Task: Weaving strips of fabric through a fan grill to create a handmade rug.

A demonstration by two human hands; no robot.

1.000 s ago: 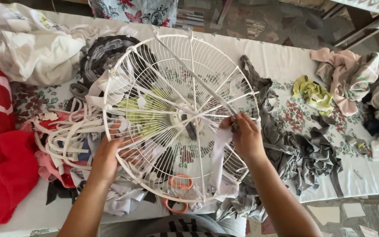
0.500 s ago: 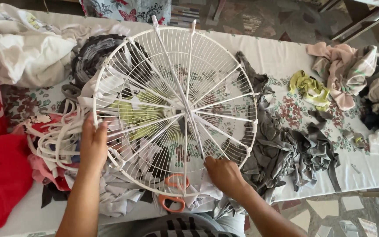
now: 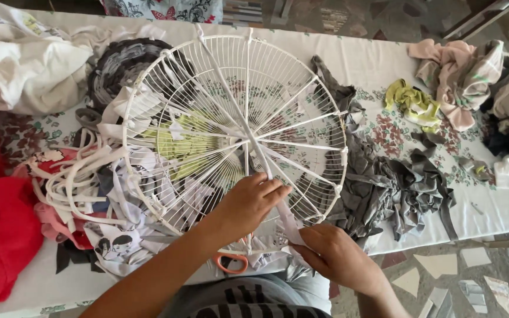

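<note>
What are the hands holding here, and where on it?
Right hand pinches a white fabric strip at its lower end; left hand presses it against the wire fan guard.

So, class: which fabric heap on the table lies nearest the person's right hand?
The grey heap, just right of the white wire grille; others lie farther off.

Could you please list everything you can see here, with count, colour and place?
fan guard: one, white wire, centre of table
white fabric strip: one, running across the guard to its near rim
scissors: one, orange handles, near table edge under the guard
grey fabric scraps: a heap, right of the guard
yellow-green cloth: one, right
pink cloth: one bundle, far right
red cloth: one, left edge
table: one, floral cover
left hand: on the guard's wires
right hand: fingers pinching the strip
</note>
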